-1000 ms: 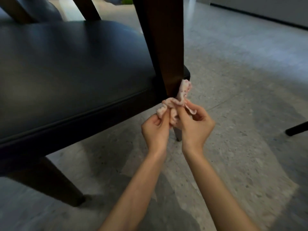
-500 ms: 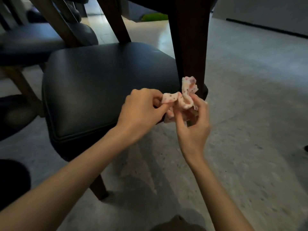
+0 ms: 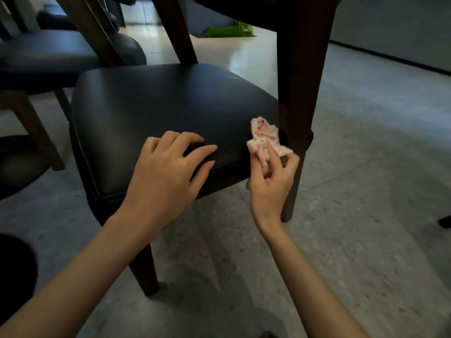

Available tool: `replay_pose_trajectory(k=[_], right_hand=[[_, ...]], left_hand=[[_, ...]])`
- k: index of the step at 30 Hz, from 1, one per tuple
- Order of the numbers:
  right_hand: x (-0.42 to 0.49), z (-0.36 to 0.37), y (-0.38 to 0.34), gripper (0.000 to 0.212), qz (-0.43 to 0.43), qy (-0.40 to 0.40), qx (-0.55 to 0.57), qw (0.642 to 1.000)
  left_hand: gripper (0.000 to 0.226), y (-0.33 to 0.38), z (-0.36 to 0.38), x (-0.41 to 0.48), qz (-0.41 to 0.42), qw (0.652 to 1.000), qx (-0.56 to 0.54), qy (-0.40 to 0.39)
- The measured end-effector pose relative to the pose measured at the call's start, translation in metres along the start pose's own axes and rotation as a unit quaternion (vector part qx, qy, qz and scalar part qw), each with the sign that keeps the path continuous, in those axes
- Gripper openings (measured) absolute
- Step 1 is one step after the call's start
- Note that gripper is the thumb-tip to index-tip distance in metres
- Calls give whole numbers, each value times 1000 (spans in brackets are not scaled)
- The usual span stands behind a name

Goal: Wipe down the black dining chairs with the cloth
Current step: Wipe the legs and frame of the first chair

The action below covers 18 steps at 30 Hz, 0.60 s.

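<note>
A black padded leather chair seat (image 3: pixel 156 106) on dark wooden legs fills the middle of the view, standing on a grey speckled stone floor (image 3: pixel 366 167). The left hand (image 3: pixel 168 172) lies palm down on the seat's near edge at about 7 o'clock from the seat's centre, fingers spread loosely and curled a little at the tips; it holds nothing. The right hand (image 3: pixel 271 184) is raised just off the seat's near right corner, at about 4 o'clock from the seat's centre, its thumb and fingers pinched narrowly around a small crumpled pink cloth with dark speckles (image 3: pixel 264 137). The cloth bunches upward from the fingertips toward 12 o'clock, and its upper folds sit over the corner of the seat, right beside a dark brown wooden post (image 3: pixel 302 69) that rises from that corner; whether the cloth presses on the seat or the post cannot be told. A second slanted wooden post (image 3: pixel 180 32) rises behind the seat at 12 o'clock. At 10 o'clock, another black cushioned chair (image 3: pixel 48 52) with lighter wooden legs stands close by. Far off at 12 o'clock a patch of green (image 3: pixel 229 31) lies on the pale floor. Both forearms are bare.
</note>
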State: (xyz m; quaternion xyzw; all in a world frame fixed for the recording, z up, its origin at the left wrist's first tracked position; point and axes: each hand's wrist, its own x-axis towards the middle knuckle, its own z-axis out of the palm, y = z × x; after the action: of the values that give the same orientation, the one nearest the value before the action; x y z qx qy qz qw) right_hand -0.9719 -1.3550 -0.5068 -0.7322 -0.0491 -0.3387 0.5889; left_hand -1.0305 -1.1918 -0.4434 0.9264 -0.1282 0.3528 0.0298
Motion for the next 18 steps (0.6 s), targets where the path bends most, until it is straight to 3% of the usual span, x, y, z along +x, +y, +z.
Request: replay_pose_trajectory(k=[6,9,13,18], right_hand=[[-9,-18,-1,41,-145,-80,-69,984],[4,-17,9,40,-99,-30,-93,990],[-2,-1,0,34,14,35,-24,999],[-35,2,-20,30,-38,-43,5,998]], left_hand=[[34,-8,-5,-10,-4,1000,30,3],[36,-13,-9,-15,-18,999,37,6],[38,-23,-16,-20,-51,997,49,8],[35,-34,-21,-23,-93,995,16,28]])
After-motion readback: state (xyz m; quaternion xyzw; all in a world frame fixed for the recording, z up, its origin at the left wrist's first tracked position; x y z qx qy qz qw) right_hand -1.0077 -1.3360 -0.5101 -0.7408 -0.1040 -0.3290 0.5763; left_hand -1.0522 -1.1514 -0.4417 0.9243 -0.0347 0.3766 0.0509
